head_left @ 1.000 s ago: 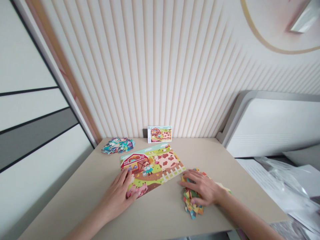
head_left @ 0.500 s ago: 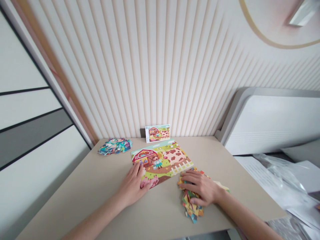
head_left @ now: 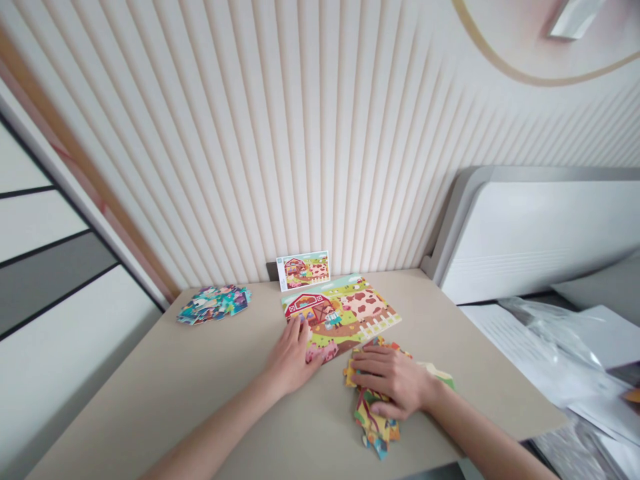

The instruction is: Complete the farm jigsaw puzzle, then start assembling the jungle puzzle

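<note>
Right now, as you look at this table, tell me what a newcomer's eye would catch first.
Probably the bright farm picture lying in the middle, with the left hand at its near left corner. Next, the pile of mostly yellow puzzle pieces under the right hand, close to the viewer. Behind the picture, a small card with a similar farm scene stands near the ribbed wall.

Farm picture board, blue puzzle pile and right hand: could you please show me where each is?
Farm picture board [head_left: 346, 321]: head view, near the middle of its print.
Blue puzzle pile [head_left: 214, 305]: head view, middle of the pieces.
Right hand [head_left: 396, 380]: head view, back of the hand.
</note>
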The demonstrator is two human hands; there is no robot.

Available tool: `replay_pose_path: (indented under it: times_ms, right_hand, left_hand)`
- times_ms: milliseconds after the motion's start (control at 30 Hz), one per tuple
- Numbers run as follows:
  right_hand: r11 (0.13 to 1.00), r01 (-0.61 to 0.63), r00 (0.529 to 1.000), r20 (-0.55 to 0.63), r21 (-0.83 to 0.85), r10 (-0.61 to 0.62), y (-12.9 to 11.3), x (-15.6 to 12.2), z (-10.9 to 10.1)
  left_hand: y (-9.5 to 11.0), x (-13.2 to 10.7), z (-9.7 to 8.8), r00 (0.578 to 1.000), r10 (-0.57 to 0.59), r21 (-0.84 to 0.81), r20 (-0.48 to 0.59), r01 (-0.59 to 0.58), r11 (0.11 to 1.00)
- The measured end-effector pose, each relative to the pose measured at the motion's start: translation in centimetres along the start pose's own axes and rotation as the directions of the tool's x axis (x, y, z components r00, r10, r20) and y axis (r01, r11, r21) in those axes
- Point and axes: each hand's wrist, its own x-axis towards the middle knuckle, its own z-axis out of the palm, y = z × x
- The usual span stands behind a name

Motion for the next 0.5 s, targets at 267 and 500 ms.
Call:
replay_pose_path:
  times_ms: [267, 500]
  right_hand:
    - [1.000, 0.008, 0.999, -0.050, -0.018, -0.009, 0.2, 0.0, 0.5]
    - [1.000, 0.017, 0.996, -0.087, 0.003, -0.016, 0.3, 0.1, 1.2]
  left_hand:
    - [3.0, 4.1, 1.7, 0.999, 0.032, -0.036, 0.036, -0.031, 0.999]
    - [4.7, 7.7, 3.7, 0.985, 0.095, -0.080, 0.143, -0.084, 0.993]
